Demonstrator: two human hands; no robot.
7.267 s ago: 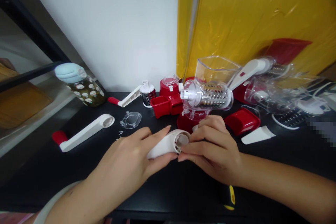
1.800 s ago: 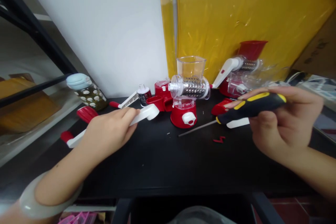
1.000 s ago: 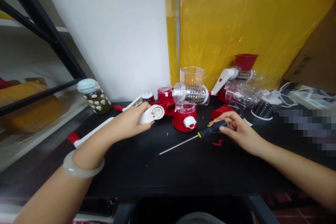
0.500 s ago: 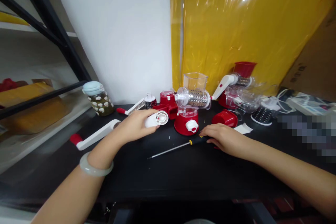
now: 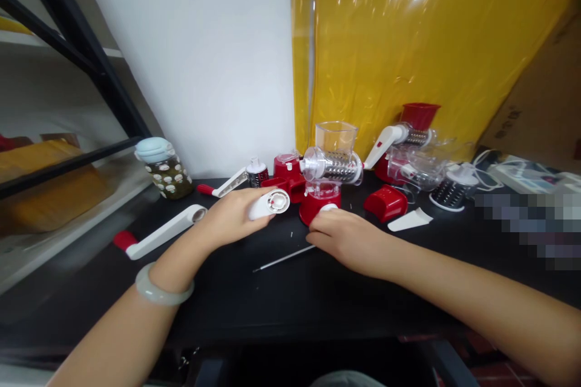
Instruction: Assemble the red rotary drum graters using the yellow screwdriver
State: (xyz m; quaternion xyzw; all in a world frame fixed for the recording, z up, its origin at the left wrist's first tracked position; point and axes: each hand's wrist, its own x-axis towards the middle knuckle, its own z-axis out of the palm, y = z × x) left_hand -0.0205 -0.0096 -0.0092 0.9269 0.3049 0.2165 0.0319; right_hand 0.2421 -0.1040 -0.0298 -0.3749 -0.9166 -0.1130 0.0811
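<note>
My left hand [image 5: 236, 214] grips a white plastic handle piece [image 5: 261, 207], its round hollow end turned toward me. Curled over the handle end of a screwdriver [image 5: 284, 259] is my right hand [image 5: 347, 239]; the shaft sticks out to the left along the table and the handle is hidden under the fingers. Right behind that hand stands a rotary grater with a red base [image 5: 313, 202], a clear hopper [image 5: 336, 136] and a metal drum [image 5: 342, 166]. The hand covers part of the base and its white knob.
White crank handles with red grips [image 5: 163, 234] [image 5: 231, 182] lie left. A second grater [image 5: 420, 115], a red cup-like part [image 5: 385, 202], a white strip [image 5: 411, 219] and a loose drum [image 5: 454, 190] are at right. A patterned bottle [image 5: 166, 172] stands near the shelf.
My right hand has moved left along the screwdriver, covering its handle and yellow collar. The white strip is now uncovered. My left hand holds the white piece almost as before.
</note>
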